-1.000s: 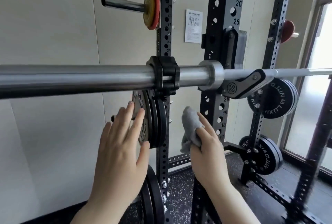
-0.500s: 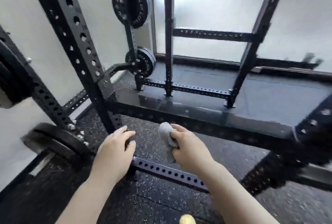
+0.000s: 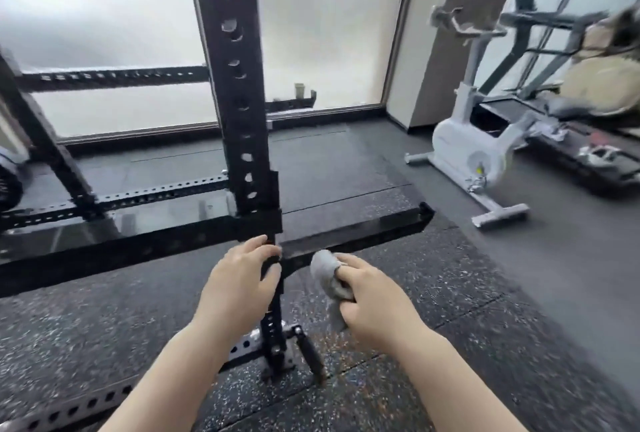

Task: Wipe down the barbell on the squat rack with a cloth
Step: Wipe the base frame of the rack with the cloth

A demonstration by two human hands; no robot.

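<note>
The barbell is out of view. A black upright of the squat rack (image 3: 235,85) rises in the middle, with a black safety bar (image 3: 346,234) running across at hip height. My left hand (image 3: 239,279) is held in front of that upright with its fingers relaxed and slightly bent, holding nothing. My right hand (image 3: 367,296) grips a bunched grey cloth (image 3: 329,279) just below the safety bar, to the right of the upright.
A white exercise bike (image 3: 474,154) stands on the right, with a treadmill (image 3: 554,112) behind it. Large windows fill the back wall. A weight plate (image 3: 8,185) shows at the far left edge. The floor is speckled black rubber.
The view has swung right and down from the barbell to the rack's right upright and the floor. Both hands have dropped lower; my right hand still holds the cloth.
</note>
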